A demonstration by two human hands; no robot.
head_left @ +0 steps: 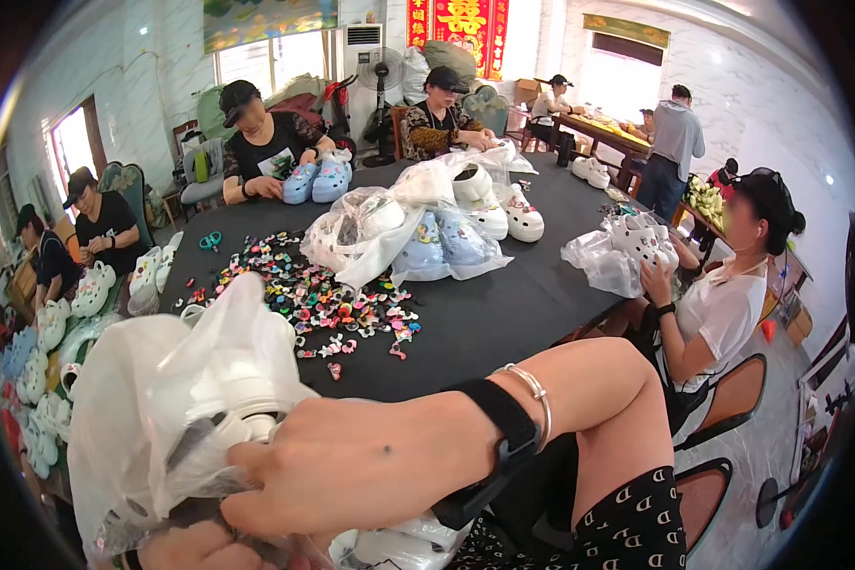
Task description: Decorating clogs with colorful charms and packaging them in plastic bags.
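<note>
A clear plastic bag (133,389) with white clogs (242,389) inside stands at the near left of the table. My right hand (313,465) reaches across it from the right, fingers bent and closed on the bag's side by the clogs. Below, at the picture's lower edge, my left hand (195,548) grips the lower part of the same bag; its fingers are partly hidden behind the right hand. More white clogs (399,546) lie under my right forearm. Beyond the bag, many small colourful shoe charms (351,304) are strewn over the dark tabletop (484,332).
Bagged white and blue clogs (437,237) sit mid-table. Across from me, a person handles blue clogs (315,178); another, at right, holds a white clog (644,237). White clogs (52,323) are piled at far left. Chairs (731,404) stand at right.
</note>
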